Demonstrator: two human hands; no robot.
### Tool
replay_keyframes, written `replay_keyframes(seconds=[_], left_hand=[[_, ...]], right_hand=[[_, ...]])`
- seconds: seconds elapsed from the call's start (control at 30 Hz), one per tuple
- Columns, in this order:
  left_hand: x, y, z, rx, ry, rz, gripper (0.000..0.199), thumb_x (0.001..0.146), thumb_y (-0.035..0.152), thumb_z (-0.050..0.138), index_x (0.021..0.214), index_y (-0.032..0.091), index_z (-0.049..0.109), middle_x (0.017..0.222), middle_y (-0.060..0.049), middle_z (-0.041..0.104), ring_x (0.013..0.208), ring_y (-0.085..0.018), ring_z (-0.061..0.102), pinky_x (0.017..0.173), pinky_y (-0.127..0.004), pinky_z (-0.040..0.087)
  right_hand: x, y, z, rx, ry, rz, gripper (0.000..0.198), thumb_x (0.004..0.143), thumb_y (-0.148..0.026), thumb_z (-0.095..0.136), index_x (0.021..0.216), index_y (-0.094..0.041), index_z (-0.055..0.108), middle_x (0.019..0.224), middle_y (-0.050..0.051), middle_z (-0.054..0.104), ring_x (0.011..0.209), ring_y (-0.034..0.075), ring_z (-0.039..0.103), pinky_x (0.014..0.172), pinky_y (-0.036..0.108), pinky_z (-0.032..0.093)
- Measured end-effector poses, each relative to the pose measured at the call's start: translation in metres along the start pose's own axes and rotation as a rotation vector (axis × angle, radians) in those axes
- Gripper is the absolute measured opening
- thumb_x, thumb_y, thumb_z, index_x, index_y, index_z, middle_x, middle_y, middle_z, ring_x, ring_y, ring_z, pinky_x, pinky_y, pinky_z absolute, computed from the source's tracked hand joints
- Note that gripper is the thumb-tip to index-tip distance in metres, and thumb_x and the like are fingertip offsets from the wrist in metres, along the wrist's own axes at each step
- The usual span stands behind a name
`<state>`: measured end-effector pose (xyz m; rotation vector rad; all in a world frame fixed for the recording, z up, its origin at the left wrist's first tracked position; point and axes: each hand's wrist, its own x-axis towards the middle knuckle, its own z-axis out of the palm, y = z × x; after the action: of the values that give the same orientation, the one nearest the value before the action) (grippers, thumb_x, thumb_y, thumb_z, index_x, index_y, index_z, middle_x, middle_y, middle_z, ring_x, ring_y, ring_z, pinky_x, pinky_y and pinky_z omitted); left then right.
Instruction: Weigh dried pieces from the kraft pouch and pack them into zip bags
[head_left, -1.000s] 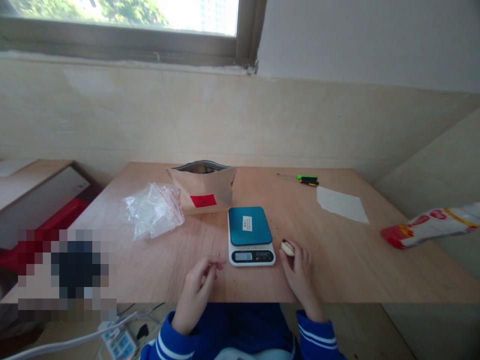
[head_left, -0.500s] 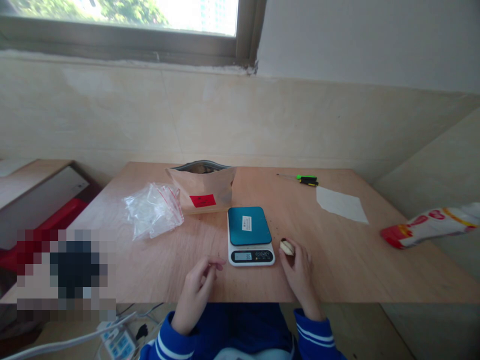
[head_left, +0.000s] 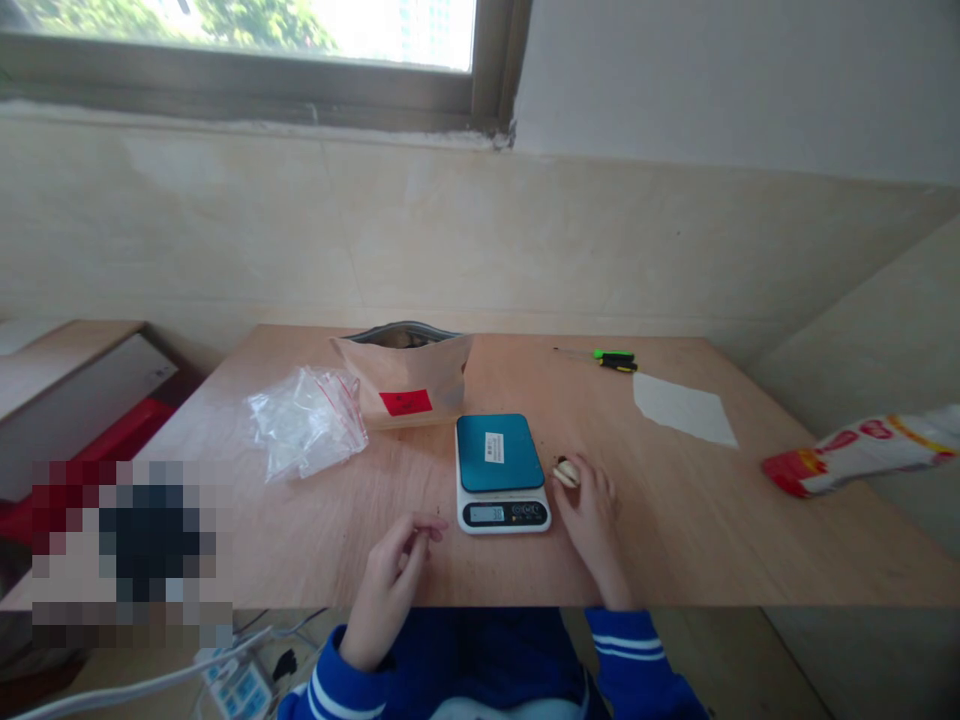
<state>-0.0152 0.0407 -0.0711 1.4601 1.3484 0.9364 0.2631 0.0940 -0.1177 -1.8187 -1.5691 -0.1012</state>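
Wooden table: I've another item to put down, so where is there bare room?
Bare table shows between the right hand, paper sheet and front edge; a smaller patch, between the left hand and plastic bags. It is crowded where the pouch, bags and scale bunch together.

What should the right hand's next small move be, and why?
Probably to lift the pale object over the blue platform: the right hand grips that object just beside the scale, whose display shows digits.
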Motion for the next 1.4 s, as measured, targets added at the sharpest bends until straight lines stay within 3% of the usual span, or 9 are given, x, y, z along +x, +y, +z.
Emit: replay_keyframes(seconds=[0.1,0.17,0.3,0.47,0.63,0.77,0.9,1.1,1.4], left_hand=[[0.000,0.000,0.000,-0.002,0.001,-0.005,0.033,0.093,0.039,0.041,0.097,0.018,0.066,0.090,-0.008,0.066,0.081,-0.019,0.061,0.069,-0.028,0.047],[0.001,0.001,0.000,-0.001,0.002,-0.008,0.033,0.093,0.039,0.041,0.097,0.018,0.066,0.089,-0.008,0.066,0.081,-0.019,0.061,0.070,-0.028,0.047],[0.002,0.000,0.000,-0.003,0.002,-0.013,0.032,0.094,0.039,0.041,0.098,0.018,0.066,0.090,-0.008,0.066,0.081,-0.019,0.061,0.070,-0.028,0.047],[0.003,-0.003,0.002,0.012,-0.006,0.014,0.030,0.094,0.036,0.042,0.099,0.019,0.066,0.089,-0.007,0.066,0.081,-0.018,0.061,0.070,-0.027,0.047],[0.005,0.005,0.004,0.004,-0.014,0.015,0.030,0.093,0.037,0.043,0.096,0.019,0.066,0.088,-0.007,0.066,0.078,-0.018,0.061,0.069,-0.028,0.047],[0.004,0.007,0.004,0.007,-0.013,0.012,0.031,0.093,0.039,0.043,0.097,0.018,0.066,0.087,-0.007,0.067,0.077,-0.017,0.061,0.068,-0.028,0.047],[0.003,0.003,0.003,0.006,-0.016,-0.003,0.033,0.093,0.040,0.042,0.099,0.018,0.065,0.090,-0.008,0.066,0.078,-0.018,0.061,0.068,-0.028,0.047],[0.003,0.005,0.001,-0.012,0.005,-0.010,0.032,0.092,0.041,0.044,0.096,0.018,0.066,0.088,-0.008,0.066,0.076,-0.018,0.061,0.066,-0.028,0.048],[0.003,0.001,-0.001,-0.009,0.020,-0.018,0.033,0.092,0.041,0.044,0.096,0.017,0.066,0.087,-0.009,0.065,0.077,-0.019,0.060,0.068,-0.028,0.048]], right_hand=[[-0.012,0.000,-0.010,-0.001,-0.036,-0.097,0.037,0.097,-0.042,0.040,0.114,-0.021,0.066,0.133,0.015,0.055,0.117,0.031,0.052,0.092,0.049,0.039],[-0.020,-0.001,-0.018,0.029,-0.079,-0.190,0.036,0.099,-0.036,0.037,0.106,-0.025,0.071,0.129,0.010,0.058,0.116,0.027,0.053,0.094,0.045,0.038],[-0.031,-0.005,-0.025,-0.019,-0.124,-0.275,0.039,0.099,-0.033,0.037,0.096,-0.026,0.075,0.114,0.008,0.065,0.101,0.024,0.057,0.087,0.041,0.040],[-0.036,-0.021,-0.023,-0.283,-0.188,-0.420,0.036,0.098,-0.034,0.040,0.091,-0.021,0.073,0.100,0.011,0.070,0.084,0.025,0.056,0.073,0.039,0.039],[-0.038,-0.022,-0.027,-0.349,-0.276,-0.512,0.039,0.100,-0.032,0.036,0.100,-0.022,0.073,0.093,0.012,0.070,0.077,0.023,0.055,0.070,0.038,0.038],[-0.034,-0.007,-0.042,-0.265,-0.292,-0.465,0.038,0.100,-0.036,0.036,0.115,-0.028,0.070,0.094,0.010,0.068,0.080,0.024,0.057,0.071,0.038,0.040],[-0.018,0.003,-0.051,-0.091,-0.225,-0.322,0.039,0.100,-0.033,0.033,0.127,-0.028,0.062,0.114,0.011,0.063,0.100,0.024,0.058,0.087,0.041,0.044],[-0.003,0.013,-0.024,-0.048,-0.160,-0.157,0.042,0.096,-0.037,0.041,0.130,-0.018,0.055,0.132,0.018,0.051,0.121,0.032,0.049,0.097,0.051,0.043],[-0.004,0.012,-0.008,0.049,-0.146,-0.121,0.032,0.094,-0.030,0.041,0.117,-0.022,0.062,0.123,0.014,0.059,0.113,0.029,0.054,0.092,0.048,0.047]])
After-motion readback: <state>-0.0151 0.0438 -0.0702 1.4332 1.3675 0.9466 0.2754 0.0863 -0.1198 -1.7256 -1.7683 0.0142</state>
